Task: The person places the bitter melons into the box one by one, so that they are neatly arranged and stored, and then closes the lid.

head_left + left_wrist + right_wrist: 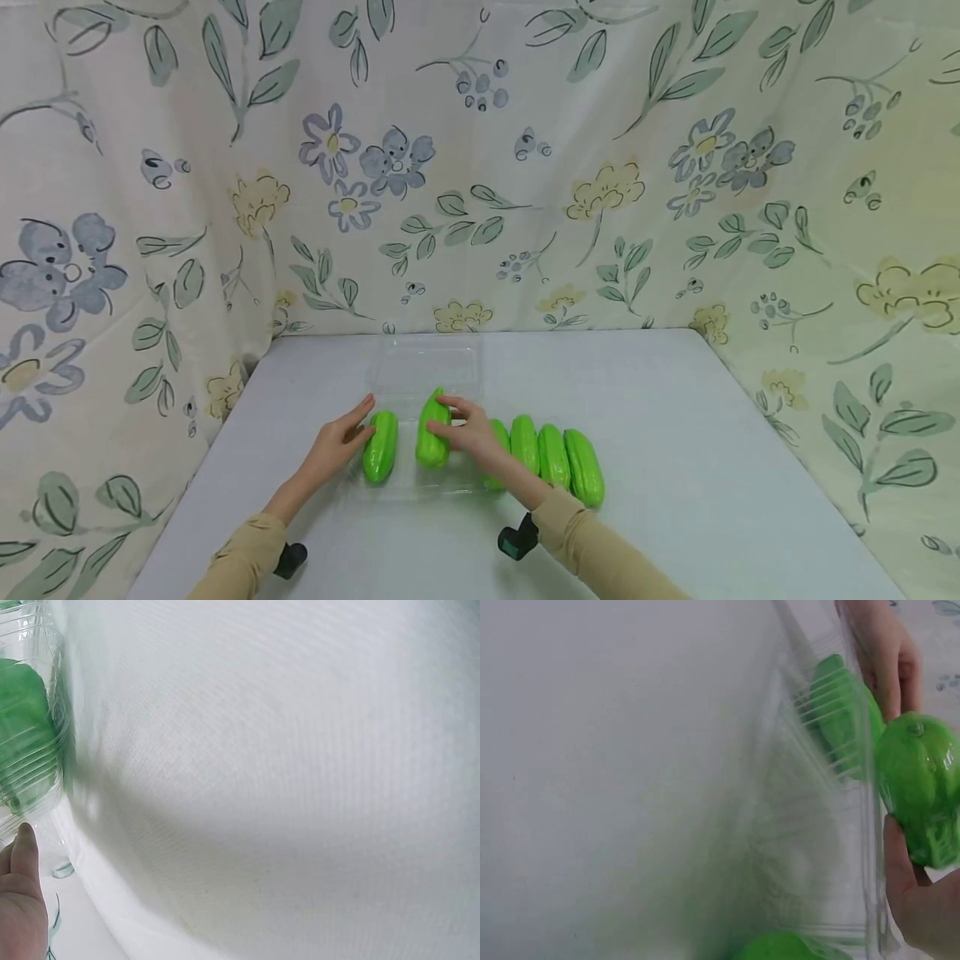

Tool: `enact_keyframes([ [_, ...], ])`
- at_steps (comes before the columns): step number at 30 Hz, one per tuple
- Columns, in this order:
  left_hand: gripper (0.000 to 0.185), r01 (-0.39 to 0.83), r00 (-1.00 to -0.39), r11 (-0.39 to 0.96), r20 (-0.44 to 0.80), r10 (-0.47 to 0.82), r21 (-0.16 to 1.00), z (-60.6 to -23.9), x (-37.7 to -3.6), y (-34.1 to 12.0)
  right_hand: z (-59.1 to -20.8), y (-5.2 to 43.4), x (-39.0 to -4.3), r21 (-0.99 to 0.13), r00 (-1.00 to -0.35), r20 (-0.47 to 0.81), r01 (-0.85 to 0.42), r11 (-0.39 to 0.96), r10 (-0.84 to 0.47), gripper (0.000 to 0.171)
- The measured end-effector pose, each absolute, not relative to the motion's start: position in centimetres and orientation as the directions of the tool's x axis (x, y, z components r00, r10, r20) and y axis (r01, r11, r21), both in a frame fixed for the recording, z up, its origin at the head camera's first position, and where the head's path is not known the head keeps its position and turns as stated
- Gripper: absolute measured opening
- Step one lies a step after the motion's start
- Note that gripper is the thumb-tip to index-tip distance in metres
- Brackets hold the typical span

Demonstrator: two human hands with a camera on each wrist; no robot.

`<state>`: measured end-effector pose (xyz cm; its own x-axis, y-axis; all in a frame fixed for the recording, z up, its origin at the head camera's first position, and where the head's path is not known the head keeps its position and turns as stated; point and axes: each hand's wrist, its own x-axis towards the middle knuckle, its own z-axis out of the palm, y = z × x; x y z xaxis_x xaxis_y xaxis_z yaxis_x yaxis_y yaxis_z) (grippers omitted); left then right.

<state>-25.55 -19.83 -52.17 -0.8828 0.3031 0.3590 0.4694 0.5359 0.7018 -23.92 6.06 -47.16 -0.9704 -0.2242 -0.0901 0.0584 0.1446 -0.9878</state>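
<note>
– Right hand (471,429), state?
– Pinching a green cucumber (432,442), thumb on one side, fingers on the other. Narrow end points up and away from the person, slightly tilted.
– Where's that cucumber?
– Over the clear plastic box (427,491), about mid-width. Can't tell whether it touches the bottom.
– Left hand (337,442)?
– Fingers fairly straight, thumb apart from them, gripping nothing. It's just beside a second cucumber (381,447), thumb tip at its edge; contact unclear. That one lies in the left part of the box, seen through the ridged wall in the left wrist view.
– Box lid?
– Clear lid (426,367), laid back on the far side.
– Others?
– Four more, a side-by-side row of cucumbers (553,457) just right of the box. Nearest one is partly hidden by the right wrist; the outermost leans a bit.
– Surroundings, fast.
– White worktop (690,492) under everything, flowered cloth (465,175) hanging behind and at both sides. Tan sleeves (600,546) on both arms, and a small dark device (517,540) under each wrist.
</note>
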Motion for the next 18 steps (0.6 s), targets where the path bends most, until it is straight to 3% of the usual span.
enact_keyframes([
  [18,0.051,0.426,-0.904,0.551,0.316,0.287,0.717,-51.9,-25.5,-19.7,-49.5,3.2,-24.1,-0.984,-0.971,-0.119,0.088,0.152,-0.207,0.049],
])
